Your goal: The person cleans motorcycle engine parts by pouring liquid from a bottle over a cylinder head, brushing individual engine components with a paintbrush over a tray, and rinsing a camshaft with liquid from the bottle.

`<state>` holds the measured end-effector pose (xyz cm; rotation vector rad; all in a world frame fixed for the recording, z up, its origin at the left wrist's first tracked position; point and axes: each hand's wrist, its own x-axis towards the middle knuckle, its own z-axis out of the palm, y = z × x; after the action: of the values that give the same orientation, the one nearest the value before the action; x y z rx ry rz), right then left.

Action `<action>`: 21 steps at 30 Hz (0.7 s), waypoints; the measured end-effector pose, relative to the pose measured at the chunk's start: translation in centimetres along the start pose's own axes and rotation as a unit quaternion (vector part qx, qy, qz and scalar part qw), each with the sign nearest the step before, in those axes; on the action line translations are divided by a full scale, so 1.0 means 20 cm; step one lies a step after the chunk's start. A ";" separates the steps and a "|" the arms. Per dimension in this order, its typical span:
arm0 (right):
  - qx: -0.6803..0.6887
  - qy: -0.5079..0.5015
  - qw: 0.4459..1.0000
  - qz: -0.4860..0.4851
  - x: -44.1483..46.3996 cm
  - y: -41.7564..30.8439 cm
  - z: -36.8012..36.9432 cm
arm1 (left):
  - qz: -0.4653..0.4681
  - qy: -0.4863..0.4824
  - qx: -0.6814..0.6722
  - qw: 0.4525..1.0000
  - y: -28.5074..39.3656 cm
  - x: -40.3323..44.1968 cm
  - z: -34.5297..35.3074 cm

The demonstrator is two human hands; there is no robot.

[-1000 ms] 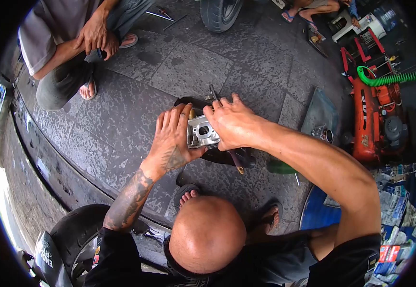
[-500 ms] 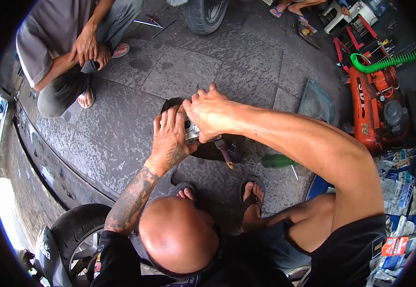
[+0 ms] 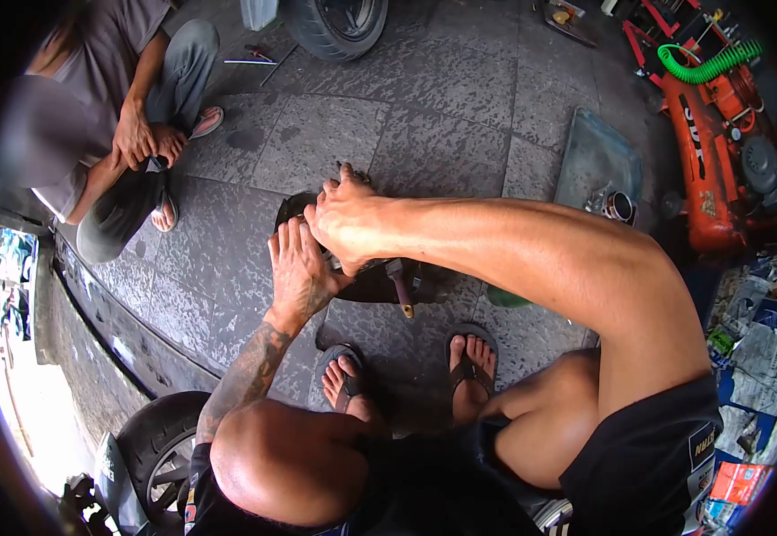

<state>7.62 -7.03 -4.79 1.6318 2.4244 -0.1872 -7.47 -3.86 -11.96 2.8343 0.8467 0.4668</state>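
My left hand (image 3: 303, 272) presses against the left side of a silvery metal part (image 3: 332, 261), its fingers close together. My right hand (image 3: 351, 221) bears on the part from above and the right, fingers bent and pointing away from me. Between them the hands cover most of the part, so its kind is hidden. Beneath it is a dark shallow pan (image 3: 375, 288) on the floor. A brush (image 3: 400, 288) with a brownish handle leans at the pan's near edge, its handle end towards my feet.
Across the floor at left crouches another person, hands (image 3: 142, 143) together. To the right are a grey tray (image 3: 598, 161) holding a round metal part (image 3: 619, 207), a red compressor (image 3: 701, 170) and a green coiled hose (image 3: 705, 67). Wheels stand at the back (image 3: 339, 27) and lower left (image 3: 160, 447).
The view has shifted, bringing more of the tray and my knees into sight. Both hands stay on the metal part, and my right hand now covers more of it.
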 end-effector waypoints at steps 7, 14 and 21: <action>0.242 0.219 0.939 0.107 -0.52 0.24 -0.12 | 0.085 -0.069 0.054 0.993 -0.07 0.04 -0.08; 0.416 0.696 0.455 0.367 -1.37 -0.03 0.76 | 0.140 -0.134 0.050 0.980 -0.13 0.13 -0.25; 0.516 0.369 0.572 0.520 -1.25 -0.52 1.41 | 0.185 -0.189 0.074 0.962 -0.12 0.20 -0.38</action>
<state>10.11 -39.66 -26.22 3.9610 0.9120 -0.9682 -8.14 0.76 -4.37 3.0745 0.2915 -0.1118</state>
